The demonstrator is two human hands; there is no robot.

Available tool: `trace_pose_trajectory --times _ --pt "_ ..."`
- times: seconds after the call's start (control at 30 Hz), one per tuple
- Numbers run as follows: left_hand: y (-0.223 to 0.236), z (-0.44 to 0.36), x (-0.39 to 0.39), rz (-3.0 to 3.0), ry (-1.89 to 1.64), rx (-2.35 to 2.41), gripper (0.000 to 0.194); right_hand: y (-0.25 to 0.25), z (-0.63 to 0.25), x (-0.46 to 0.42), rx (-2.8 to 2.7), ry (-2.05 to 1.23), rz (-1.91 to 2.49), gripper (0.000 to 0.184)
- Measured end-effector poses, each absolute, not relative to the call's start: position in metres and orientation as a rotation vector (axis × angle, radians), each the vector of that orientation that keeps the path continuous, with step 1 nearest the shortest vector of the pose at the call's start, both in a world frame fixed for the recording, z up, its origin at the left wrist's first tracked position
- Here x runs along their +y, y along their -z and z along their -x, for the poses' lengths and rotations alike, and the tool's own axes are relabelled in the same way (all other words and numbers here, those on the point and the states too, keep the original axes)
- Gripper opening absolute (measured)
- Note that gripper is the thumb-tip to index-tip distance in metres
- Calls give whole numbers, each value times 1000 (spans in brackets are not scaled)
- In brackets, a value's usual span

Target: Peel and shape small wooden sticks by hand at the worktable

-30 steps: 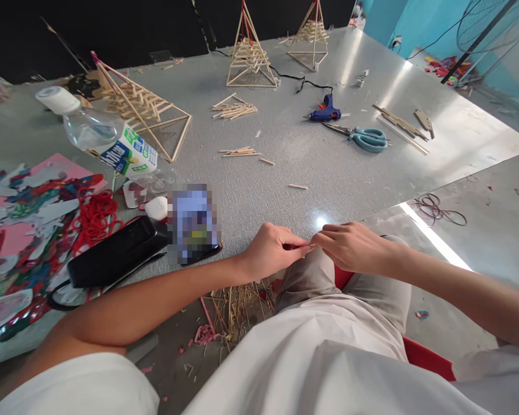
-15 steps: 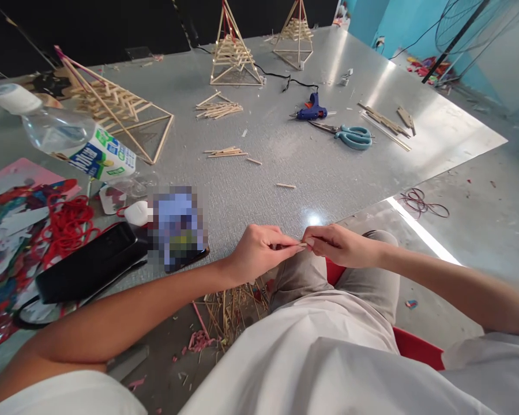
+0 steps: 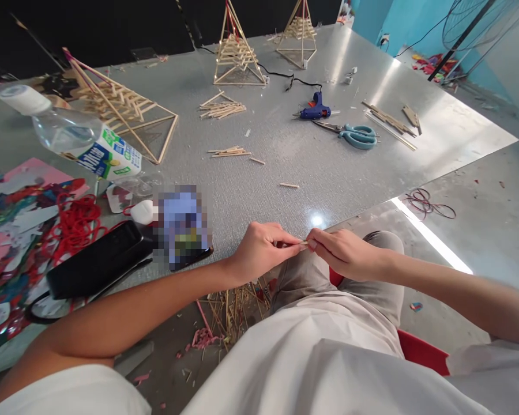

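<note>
Above my lap, at the table's front edge, my left hand (image 3: 266, 249) and my right hand (image 3: 343, 251) meet at the fingertips. Both pinch a short wooden stick (image 3: 304, 243); only a small pale part shows between the fingers. Just beyond them a single short stick (image 3: 289, 185) lies on the grey table (image 3: 251, 202). Farther back are a small row of sticks (image 3: 229, 151) and a looser pile of sticks (image 3: 222, 108). A blue glue gun (image 3: 315, 108) and blue-handled scissors (image 3: 358, 136) lie to the right of these.
Stick pyramid frames (image 3: 155, 147) stand along the back and left. A tilted plastic bottle (image 3: 69, 132), a phone with blurred screen (image 3: 184, 227), a black case (image 3: 97, 259) and red cord (image 3: 75, 222) crowd the left. Longer wooden strips (image 3: 389, 119) lie at right. Scraps litter the floor.
The view has shifted slightly, so the table's things appear a little farther right. My hands stay together on the stick, with slightly more of it showing between the fingertips.
</note>
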State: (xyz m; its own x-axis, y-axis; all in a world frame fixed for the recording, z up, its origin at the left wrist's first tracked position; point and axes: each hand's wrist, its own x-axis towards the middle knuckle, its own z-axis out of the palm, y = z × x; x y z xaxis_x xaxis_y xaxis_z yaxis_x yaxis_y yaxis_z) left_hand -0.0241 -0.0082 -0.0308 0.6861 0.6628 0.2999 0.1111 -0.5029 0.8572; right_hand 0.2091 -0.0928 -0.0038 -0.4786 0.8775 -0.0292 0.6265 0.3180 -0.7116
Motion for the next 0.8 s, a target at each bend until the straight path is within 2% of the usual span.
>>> trace_pose_trajectory --times 0.2,0.43,0.8 --pt "33 23 -10 -2122 -877 570 14 1 -196 -101 -2248 -875 1566 24" --pt "35 23 -10 -2185 -926 547 16 14 -185 -103 -2251 -706 1728 23" --pt "39 24 -9 -2140 -904 572 16 30 -172 -108 -2118 -560 1748 23"
